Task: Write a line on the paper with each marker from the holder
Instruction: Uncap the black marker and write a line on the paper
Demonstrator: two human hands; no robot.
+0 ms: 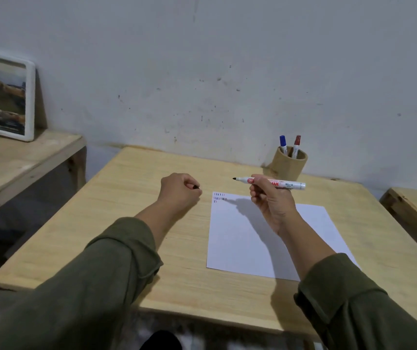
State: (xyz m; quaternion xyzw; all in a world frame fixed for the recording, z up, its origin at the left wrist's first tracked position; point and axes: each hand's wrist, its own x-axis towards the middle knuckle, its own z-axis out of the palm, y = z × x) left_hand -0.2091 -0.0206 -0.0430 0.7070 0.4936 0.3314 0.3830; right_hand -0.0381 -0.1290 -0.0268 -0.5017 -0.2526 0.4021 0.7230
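One uncapped black marker (273, 183) lies level in my right hand (270, 200), pinched mid-barrel, tip pointing left. Below that hand sits the paper (240, 238); my left hand (180, 192) is fisted round the cap (196, 187).

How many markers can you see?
3: a blue-capped marker and a red-capped marker standing in the tan round holder, and an uncapped black-tipped white marker in the right hand. Others may hide inside.

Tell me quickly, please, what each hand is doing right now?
Left hand: curled round a small black cap.
Right hand: holding the uncapped black marker above the paper.
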